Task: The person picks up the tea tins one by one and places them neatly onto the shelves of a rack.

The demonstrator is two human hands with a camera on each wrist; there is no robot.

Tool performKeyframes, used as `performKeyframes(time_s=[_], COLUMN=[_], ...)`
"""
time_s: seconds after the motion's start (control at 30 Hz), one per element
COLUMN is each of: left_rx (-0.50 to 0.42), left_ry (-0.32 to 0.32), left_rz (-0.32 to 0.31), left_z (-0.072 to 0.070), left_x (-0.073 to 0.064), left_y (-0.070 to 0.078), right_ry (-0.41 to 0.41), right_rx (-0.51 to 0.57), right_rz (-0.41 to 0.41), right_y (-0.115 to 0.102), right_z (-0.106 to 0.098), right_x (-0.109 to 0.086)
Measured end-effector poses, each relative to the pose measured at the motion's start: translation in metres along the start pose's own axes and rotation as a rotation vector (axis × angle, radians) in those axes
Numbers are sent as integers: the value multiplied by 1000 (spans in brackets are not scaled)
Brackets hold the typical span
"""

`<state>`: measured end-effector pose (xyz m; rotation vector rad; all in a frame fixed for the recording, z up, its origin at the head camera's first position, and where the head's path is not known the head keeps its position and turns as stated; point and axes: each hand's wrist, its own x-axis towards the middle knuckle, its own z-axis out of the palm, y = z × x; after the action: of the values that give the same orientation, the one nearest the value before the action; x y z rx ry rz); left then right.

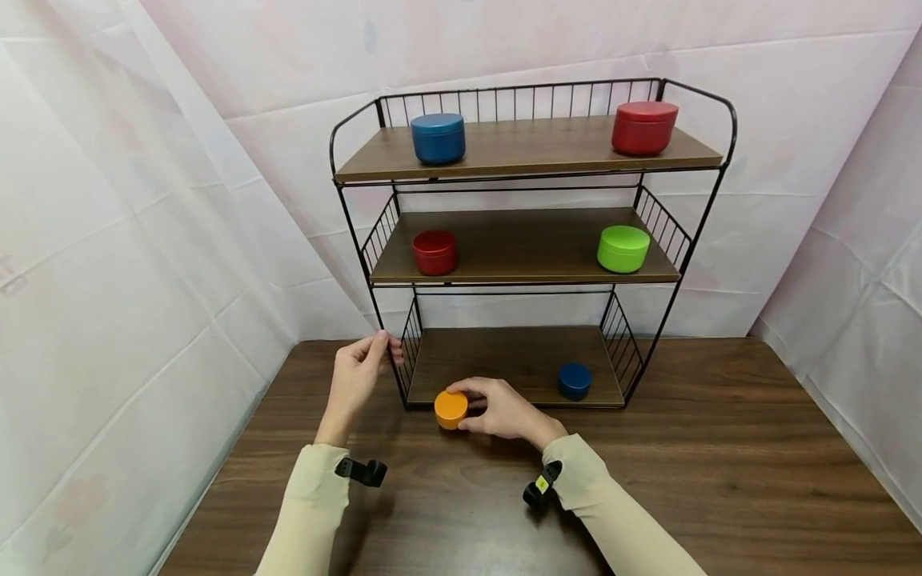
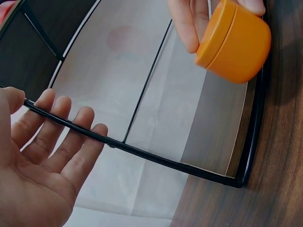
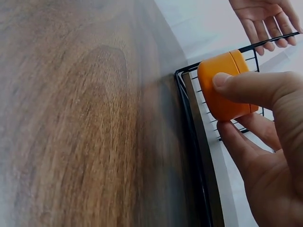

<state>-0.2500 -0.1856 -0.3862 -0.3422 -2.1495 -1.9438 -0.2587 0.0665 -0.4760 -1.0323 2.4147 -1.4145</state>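
My right hand (image 1: pixel 504 410) pinches a small round orange tin (image 1: pixel 450 410) between thumb and fingers. The tin is at the front edge of the rack's bottom shelf, towards its left end. In the right wrist view, the thumb presses on the side of the tin (image 3: pixel 222 90), and the seam of its lid shows. My left hand (image 1: pixel 358 380) holds the front left post of the black wire rack (image 1: pixel 381 328). Seen from the left wrist, its fingers (image 2: pixel 71 137) lie behind the thin post, with the thumb on the near side.
On the top shelf (image 1: pixel 536 144) stand a blue tin (image 1: pixel 438 138) and a red tin (image 1: pixel 644 128). A darker red tin (image 1: pixel 435 253) and a green tin (image 1: pixel 623 249) sit on the middle shelf. A small blue tin (image 1: pixel 574 381) is at the bottom right. White cloth (image 1: pixel 144 240) hangs around the wooden table (image 1: pixel 756 448).
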Motion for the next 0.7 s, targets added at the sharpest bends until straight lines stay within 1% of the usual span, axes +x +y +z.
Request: performKeyframes(time_s=[0.13, 0.4, 0.7], left_rx=[0, 7, 18], left_ry=[-4, -12, -30], left_rz=[1, 0, 2], left_z=[0, -1, -3], left_x=[1, 2, 3], left_y=[0, 0, -1], right_ry=[23, 110, 146], right_rx=[-17, -67, -37], right_rz=[9, 28, 35], right_y=[3, 9, 13], right_z=[1, 8, 12], right_x=[4, 13, 23])
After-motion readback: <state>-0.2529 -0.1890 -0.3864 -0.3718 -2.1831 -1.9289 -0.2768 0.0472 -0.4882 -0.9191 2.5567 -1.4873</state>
